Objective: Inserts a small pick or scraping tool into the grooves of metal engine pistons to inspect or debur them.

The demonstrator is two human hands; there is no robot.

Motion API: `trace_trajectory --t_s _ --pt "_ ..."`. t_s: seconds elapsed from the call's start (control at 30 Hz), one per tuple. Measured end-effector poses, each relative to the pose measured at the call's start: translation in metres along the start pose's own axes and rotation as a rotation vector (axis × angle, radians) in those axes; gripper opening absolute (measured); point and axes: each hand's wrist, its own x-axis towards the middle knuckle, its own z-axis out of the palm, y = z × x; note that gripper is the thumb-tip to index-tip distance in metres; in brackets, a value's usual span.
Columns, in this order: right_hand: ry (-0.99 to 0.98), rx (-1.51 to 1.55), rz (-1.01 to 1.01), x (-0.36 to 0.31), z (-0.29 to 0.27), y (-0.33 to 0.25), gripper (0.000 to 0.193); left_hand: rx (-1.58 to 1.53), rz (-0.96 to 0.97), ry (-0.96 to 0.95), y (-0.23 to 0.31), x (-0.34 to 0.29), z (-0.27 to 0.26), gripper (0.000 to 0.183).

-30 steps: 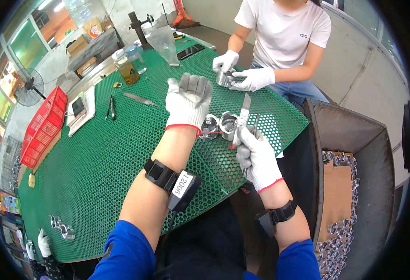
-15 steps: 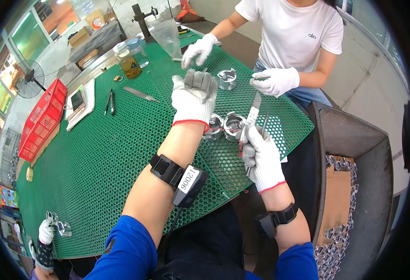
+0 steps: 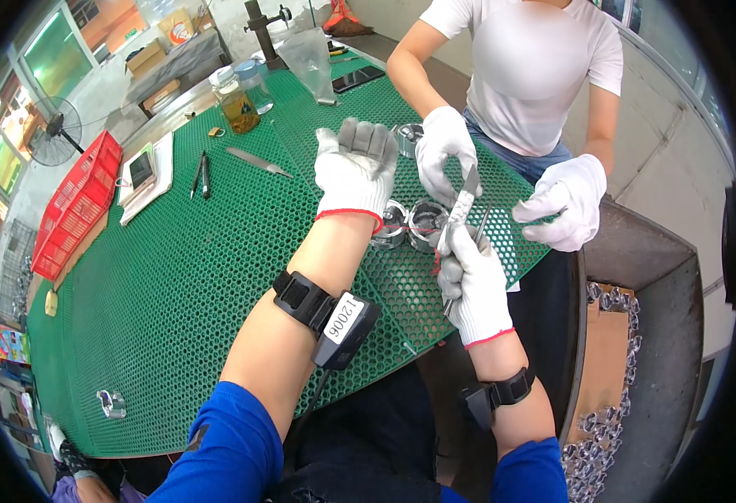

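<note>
My left hand [image 3: 355,172], in a white knit glove with grey fingers, is raised above the green mat with its palm up. Its fingers are apart and nothing lies in it. Gloved the same way, my right hand [image 3: 473,285] is closed around a flat blade-like tool [image 3: 463,204] wrapped in pale tape, its grey tip pointing up. A thin dark rod [image 3: 483,221] also sticks out of that hand. Two shiny metal pistons [image 3: 425,223] stand side by side between my hands, partly covered by them. Another piston [image 3: 407,137] is farther back, beside a co-worker's gloved hand [image 3: 445,155].
Across the table, the co-worker's other gloved hand [image 3: 565,203] hangs over the mat's right edge. A metal bin [image 3: 636,243] with many pistons stands at right. On the mat are a knife-like tool [image 3: 255,161], pens [image 3: 205,176], jars [image 3: 238,109], a phone [image 3: 358,79] and a red basket [image 3: 75,210].
The co-worker's hands have moved: one toward my right hand's blade, the other rightward and nearer. At lower left, another person's hand has left the mat, where one piston remains. My hands barely moved.
</note>
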Motion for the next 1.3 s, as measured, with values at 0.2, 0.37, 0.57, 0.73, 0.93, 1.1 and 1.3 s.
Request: trace_trajectory --t_s 0.2,0.37,0.57,0.73,0.93,1.1,1.3 --pt "-0.05 0.102 0.015 -0.001 -0.008 0.006 0.023 0.001 0.014 0.062 -0.008 -0.004 0.011 0.058" --pt "-0.02 0.143 0.014 -0.007 -0.001 0.003 0.017 0.028 0.07 0.183 -0.014 -0.01 0.027 0.06" --pt "-0.205 0.217 0.035 0.009 -0.032 0.015 0.014 0.018 0.052 0.02 -0.011 -0.001 0.008 0.062" --pt "-0.58 0.318 0.056 0.05 -0.041 0.02 0.038 0.017 0.072 0.106 -0.017 -0.003 0.015 0.062" --pt "0.096 0.359 0.181 0.004 -0.009 0.01 0.031 0.125 0.162 0.292 -0.02 -0.015 0.027 0.057" --pt "0.106 0.313 0.154 -0.011 -0.012 0.01 0.016 0.145 0.141 0.204 -0.023 -0.015 0.023 0.061" --pt "0.135 0.194 0.085 -0.036 -0.013 0.019 0.014 0.195 0.109 0.219 -0.023 -0.008 0.016 0.065"
